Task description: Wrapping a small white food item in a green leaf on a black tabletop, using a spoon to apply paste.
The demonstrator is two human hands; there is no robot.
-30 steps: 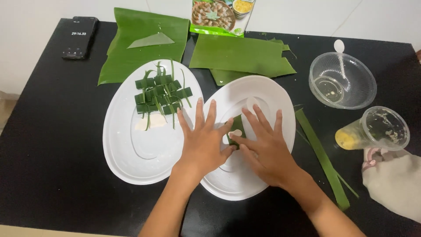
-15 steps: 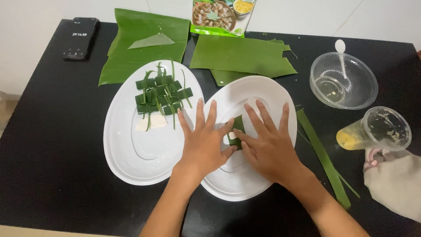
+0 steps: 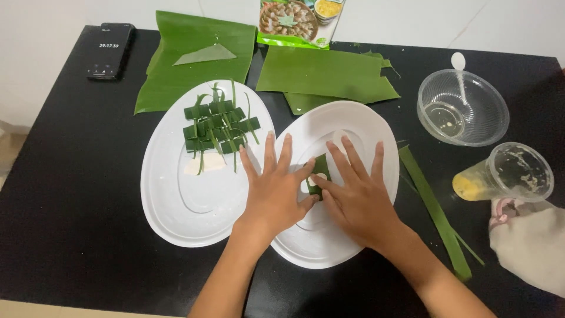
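Both hands have barely shifted over the last second: the left hand (image 3: pixel 275 191) and right hand (image 3: pixel 360 197) lie flat with fingers spread, thumbs pressing a small green leaf parcel (image 3: pixel 318 172) with white filling between them on the right white oval plate (image 3: pixel 376 132). Just beside it, the left white plate (image 3: pixel 170 200) carries a cluster of tied leaf parcels (image 3: pixel 219 125). Farther right stand a clear ridged bowl (image 3: pixel 462 115) holding a white spoon and a tipped plastic cup (image 3: pixel 505 175) with yellow paste, while smooth banana leaves (image 3: pixel 321 73) lie on the black table (image 3: pixel 70 194).
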